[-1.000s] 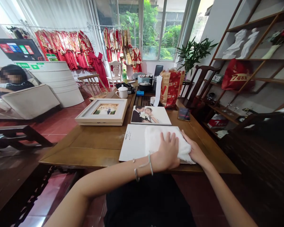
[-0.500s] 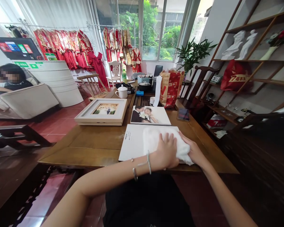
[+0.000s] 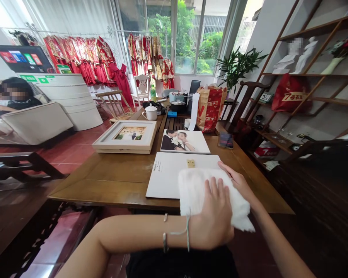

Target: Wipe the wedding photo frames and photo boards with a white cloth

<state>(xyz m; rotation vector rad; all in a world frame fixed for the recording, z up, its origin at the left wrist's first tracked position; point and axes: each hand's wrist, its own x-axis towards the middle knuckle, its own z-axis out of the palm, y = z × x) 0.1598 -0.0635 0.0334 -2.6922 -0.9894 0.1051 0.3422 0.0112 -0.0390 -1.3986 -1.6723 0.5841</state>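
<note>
A white rectangular panel (image 3: 166, 181) lies at the table's near edge, with small dark print at its left. A small gold-coloured plate (image 3: 190, 163) sits on its upper part. My left hand (image 3: 217, 212) presses a white cloth (image 3: 193, 189) with its fingers laid along it; the cloth hangs past the panel's near edge. My right hand (image 3: 236, 177) holds the panel's right edge, partly behind the cloth. Just beyond lies a wedding photo panel (image 3: 185, 141). To the left rests a pale framed picture (image 3: 129, 134).
On the wooden table (image 3: 104, 185) are a phone (image 3: 225, 140), a white lidded cup (image 3: 150, 112), a small blue box (image 3: 172, 114) and a red-and-tan paper bag (image 3: 210, 108). A wooden chair (image 3: 246, 100) stands at right. A person (image 3: 20, 98) sits at far left.
My left hand has drawn the cloth toward me and slightly right, past the panel's near edge. The gold-coloured plate has come into view. My right hand stays at the panel's right edge.
</note>
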